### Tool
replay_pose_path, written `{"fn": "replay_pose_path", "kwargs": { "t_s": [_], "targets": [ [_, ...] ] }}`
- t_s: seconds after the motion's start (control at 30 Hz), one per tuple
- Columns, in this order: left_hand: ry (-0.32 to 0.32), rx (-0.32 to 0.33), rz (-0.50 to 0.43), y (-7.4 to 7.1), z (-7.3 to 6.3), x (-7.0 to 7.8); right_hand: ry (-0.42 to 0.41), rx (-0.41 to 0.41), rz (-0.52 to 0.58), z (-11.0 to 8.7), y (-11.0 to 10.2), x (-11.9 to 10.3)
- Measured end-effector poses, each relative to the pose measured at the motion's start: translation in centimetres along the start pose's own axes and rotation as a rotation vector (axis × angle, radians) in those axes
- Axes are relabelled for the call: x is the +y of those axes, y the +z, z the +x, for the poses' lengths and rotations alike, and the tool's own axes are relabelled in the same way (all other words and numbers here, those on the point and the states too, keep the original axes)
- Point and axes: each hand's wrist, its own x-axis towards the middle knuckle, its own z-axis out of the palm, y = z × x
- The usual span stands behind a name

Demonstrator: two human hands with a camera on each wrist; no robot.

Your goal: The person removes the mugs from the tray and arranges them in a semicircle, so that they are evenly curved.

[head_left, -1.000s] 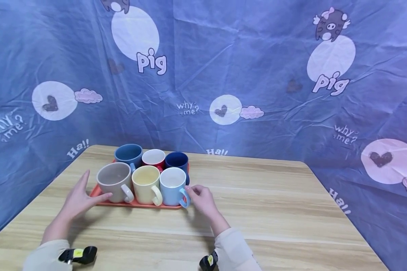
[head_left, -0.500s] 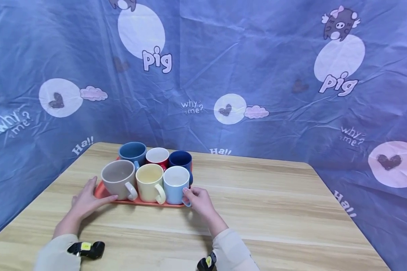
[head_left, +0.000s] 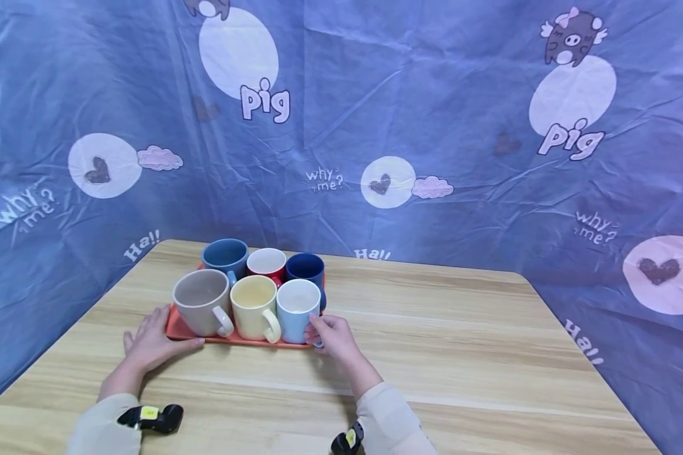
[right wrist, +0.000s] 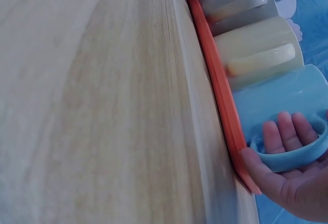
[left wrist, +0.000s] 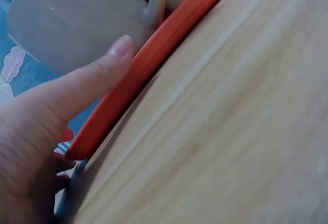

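Six mugs (head_left: 252,316) sat in the orange tray (head_left: 179,327) on the wooden table (head_left: 449,360), the left hand (head_left: 150,345) gripped the tray's left front corner, and the right hand (head_left: 337,339) touched its right one, grip hard to tell.

Pale sleeves (head_left: 389,417), black wrist mounts (head_left: 172,419), seemingly yellow labels (head_left: 148,412).

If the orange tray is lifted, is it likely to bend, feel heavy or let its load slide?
The orange tray is probably stiff: its rim runs straight in both wrist views. It likely feels heavy, since six mugs crowd it. If tilted, it may let them slide, because its rim looks low beside them.
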Motion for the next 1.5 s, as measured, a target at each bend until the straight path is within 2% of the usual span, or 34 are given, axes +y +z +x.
{"fn": "replay_pose_path", "kwargs": {
  "t_s": [0.37,0.8,1.1,1.5],
  "targets": [
    [-0.014,0.009,0.048,0.3,0.2,-0.4,0.044,-0.032,0.062,0.2,-0.1,-0.1],
    [-0.014,0.003,0.059,0.2,0.2,-0.5,0.103,-0.146,0.036,0.5,-0.5,-0.6],
    [-0.016,0.0,0.052,0.3,0.2,-0.2,0.136,-0.21,0.098,0.6,-1.0,-1.0],
    [-0.017,-0.003,0.061,0.4,0.2,-0.4,0.136,-0.263,0.097,0.9,-1.5,-0.5]
  ]
}}
